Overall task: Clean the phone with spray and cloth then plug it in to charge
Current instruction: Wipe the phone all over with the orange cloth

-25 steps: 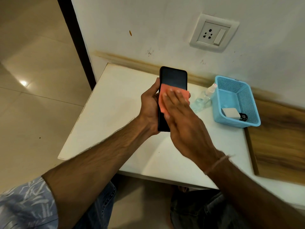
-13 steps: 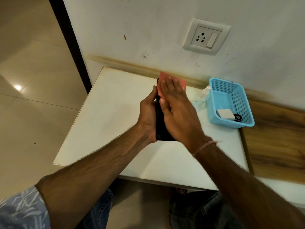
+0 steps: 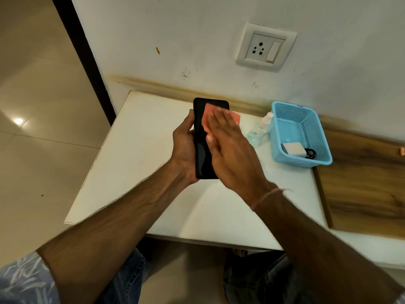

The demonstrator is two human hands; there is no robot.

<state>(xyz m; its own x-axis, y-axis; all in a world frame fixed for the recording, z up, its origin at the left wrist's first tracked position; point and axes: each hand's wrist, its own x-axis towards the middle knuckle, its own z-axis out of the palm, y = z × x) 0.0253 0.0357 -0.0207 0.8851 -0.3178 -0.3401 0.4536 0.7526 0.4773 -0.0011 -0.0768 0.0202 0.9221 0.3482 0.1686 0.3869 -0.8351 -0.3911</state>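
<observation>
White desk (image 3: 135, 172) against a wall: left hand (image 3: 184, 148) grips the phone (image 3: 200, 150) above its far edge. Right hand (image 3: 228, 150), fingers flat, presses the cloth (image 3: 207, 119) on the screen; spray bottle (image 3: 259, 130) touches the basket (image 3: 320, 137) at the far right corner.

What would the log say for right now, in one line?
step: wiping | left hand: holds phone | right hand: presses orange cloth on screen | charger: in basket

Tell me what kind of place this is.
Probably a room in a home. A small white table stands against a scuffed painted wall with a socket and switch plate, the floor is glossy tile, and a blue plastic basket holds a charger.
</observation>
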